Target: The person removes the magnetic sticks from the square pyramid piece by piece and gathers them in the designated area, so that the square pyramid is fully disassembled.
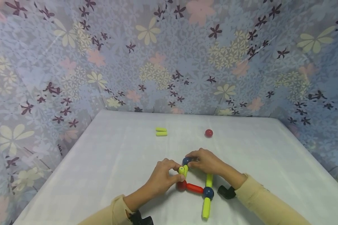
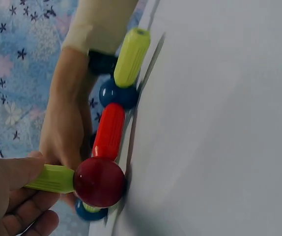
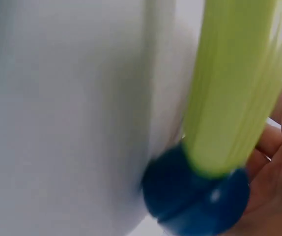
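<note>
My left hand pinches a yellow-green stick that stands up from a red ball. A red stick joins that ball to a near blue ball. Yellow-green sticks extend from the near blue ball, one towards me and one away, partly hidden under my right hand. Thumb and fingers of the right hand hold a far blue ball, from which another yellow-green stick runs to the red ball. In the right wrist view, a blurred blue ball and stick fill the foreground.
Two loose yellow-green sticks lie side by side farther back on the white table. A separate red ball sits to their right. Black wrist-worn devices are by both sleeves. A floral cloth hangs behind.
</note>
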Available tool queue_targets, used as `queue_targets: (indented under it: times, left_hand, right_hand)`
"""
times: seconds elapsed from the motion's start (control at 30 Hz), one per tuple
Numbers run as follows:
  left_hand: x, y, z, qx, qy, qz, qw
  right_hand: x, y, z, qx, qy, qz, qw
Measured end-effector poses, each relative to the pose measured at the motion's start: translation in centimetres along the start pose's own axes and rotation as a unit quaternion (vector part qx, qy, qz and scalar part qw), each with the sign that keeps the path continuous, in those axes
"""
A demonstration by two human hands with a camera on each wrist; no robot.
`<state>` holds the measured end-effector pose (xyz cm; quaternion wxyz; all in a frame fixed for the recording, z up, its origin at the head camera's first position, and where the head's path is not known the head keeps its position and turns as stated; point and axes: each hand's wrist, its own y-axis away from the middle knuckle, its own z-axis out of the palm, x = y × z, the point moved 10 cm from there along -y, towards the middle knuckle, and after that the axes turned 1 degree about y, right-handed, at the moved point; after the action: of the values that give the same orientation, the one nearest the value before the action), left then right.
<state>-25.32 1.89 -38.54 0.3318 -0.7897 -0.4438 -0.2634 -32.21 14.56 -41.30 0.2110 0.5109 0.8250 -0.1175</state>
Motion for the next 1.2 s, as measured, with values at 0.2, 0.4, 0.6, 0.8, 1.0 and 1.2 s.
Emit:
queue_targets:
  times: [0.2, 0.4, 0.6, 0.8, 1.0, 1.2]
  left_hand:
    - [-1.0, -1.4, -1.2, 0.032, -0.037, -0.01, 0.9988]
    - [-2.0, -3.3, -1.4, 0.048, -0.049, -0.019, 0.9975]
    - [-2.5, -4.7, -1.2, 0.047, -0.048, -0.033, 0.9972]
    - [-2.7, -5.3, -0.9, 0.042, -0.044, -0.033, 0.9976]
    - [-3.0, -5.4, -0.7, 0.036, -0.037, -0.036, 0.998]
    - [-2.8, -5.4, -0.8, 0.038, -0.03, -0.03, 0.9984]
  right_hand:
    - [2.0, 1.3, -0.9, 0.017, 0.018, 0.053, 0.9983]
    - [3.2, 3.1, -1.7, 0.035, 0.043, 0.092, 0.9942]
    - [3.4, 4.6, -2.3, 0.055, 0.055, 0.102, 0.9917]
    - [2.7, 4.1, -2.8, 0.079, 0.052, 0.08, 0.9923]
    - [1.2, 2.0, -1.8, 0.057, 0.025, 0.042, 0.9972]
    - [0.4, 0.4, -0.6, 0.029, 0.008, 0.025, 0.9992]
